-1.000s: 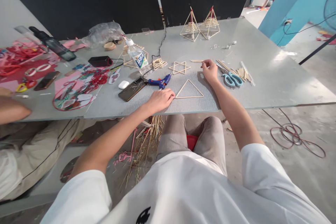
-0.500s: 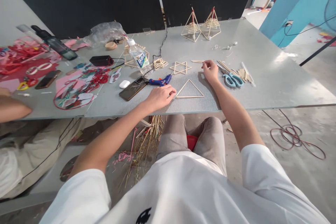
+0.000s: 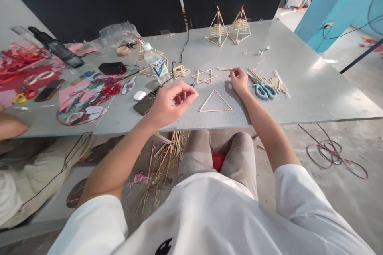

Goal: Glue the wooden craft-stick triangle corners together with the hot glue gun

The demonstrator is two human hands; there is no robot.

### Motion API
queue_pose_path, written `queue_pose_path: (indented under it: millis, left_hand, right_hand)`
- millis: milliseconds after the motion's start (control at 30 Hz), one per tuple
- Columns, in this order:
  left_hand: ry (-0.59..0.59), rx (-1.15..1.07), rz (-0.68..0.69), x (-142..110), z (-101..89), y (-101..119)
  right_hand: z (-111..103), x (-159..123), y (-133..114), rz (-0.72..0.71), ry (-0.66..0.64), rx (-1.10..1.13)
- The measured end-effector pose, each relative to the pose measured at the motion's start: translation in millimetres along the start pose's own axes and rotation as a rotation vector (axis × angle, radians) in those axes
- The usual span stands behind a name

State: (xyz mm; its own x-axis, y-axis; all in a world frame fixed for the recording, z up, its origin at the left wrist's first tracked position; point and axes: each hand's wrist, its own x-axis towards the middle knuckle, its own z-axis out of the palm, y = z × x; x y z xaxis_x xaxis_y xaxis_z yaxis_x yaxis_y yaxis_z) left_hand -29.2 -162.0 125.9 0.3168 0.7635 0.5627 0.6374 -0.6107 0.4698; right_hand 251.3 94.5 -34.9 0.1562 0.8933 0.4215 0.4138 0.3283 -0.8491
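Note:
My left hand (image 3: 170, 103) is raised over the table's front edge, thumb and fingertips pinched together; anything between them is too small to make out. To its right lies a triangle of thin wooden sticks (image 3: 215, 110). Behind the hand, a blue glue gun is mostly hidden, only its tip (image 3: 192, 85) showing. My right hand (image 3: 239, 81) rests on the table with curled fingers, close against the ends of a few loose sticks (image 3: 224, 69); its grip is hidden. A six-pointed stick star (image 3: 204, 76) lies between and beyond the hands.
Light-blue scissors (image 3: 265, 90) and more sticks (image 3: 278, 84) lie right of my right hand. Two stick pyramids (image 3: 216, 32) stand at the back. A bottle (image 3: 156, 63), a phone (image 3: 144, 104) and a white case (image 3: 139, 95) are at left. Another person's arm (image 3: 12, 124) shows far left.
My left hand has lifted from the triangle's left corner and moved left and up, now covering most of the glue gun. The right hand has stayed about where it was.

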Motion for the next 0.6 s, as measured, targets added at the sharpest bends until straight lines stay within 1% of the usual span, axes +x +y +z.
queue_pose_path:
  millis: [33,67,100,167,200,233,300,367,467,533,600]
  left_hand:
    - [0.052,0.014,0.026,-4.2,-5.2,2.7]
    - [0.073,0.05,0.056,-9.5,-8.2,2.7]
    - [0.055,0.1,0.083,-15.7,-9.0,-0.4]
    - [-0.063,0.205,0.108,-29.4,-4.0,-15.3]
    - [-0.129,0.248,0.107,-35.9,0.6,-26.1]
    - [-0.17,0.288,0.094,-41.7,5.9,-37.8]
    - [-0.188,0.302,0.076,-49.8,15.5,-60.8]
    - [-0.178,0.284,0.065,-53.4,22.1,-79.4]
    - [-0.138,0.237,0.097,-54.9,28.7,-97.2]
    - [-0.076,0.204,0.179,-56.6,33.6,-104.6]
    - [-0.036,0.187,0.29,-59.8,38.2,-109.4]
  right_hand:
    - [0.1,-0.5,-0.4,0.002,-0.002,-0.002]
    - [0.2,-0.8,-0.8,0.003,-0.005,-0.004]
    - [0.2,-1.0,-1.1,0.003,-0.009,-0.008]
    - [-0.1,-1.6,-2.7,0.0,-0.018,-0.019]
    - [-0.5,-2.5,-4.6,-0.004,-0.026,-0.027]
    - [-0.8,-4.2,-7.8,-0.014,-0.038,-0.034]
    - [-1.6,-11.7,-19.0,-0.06,-0.088,-0.046]
    - [-1.9,-25.4,-36.7,-0.152,-0.176,-0.053]
    - [-0.9,-53.6,-68.0,-0.359,-0.395,-0.053]
    - [0.3,-70.5,-84.3,-0.541,-0.527,-0.055]
    - [0.9,-80.8,-93.4,-0.735,-0.61,-0.041]
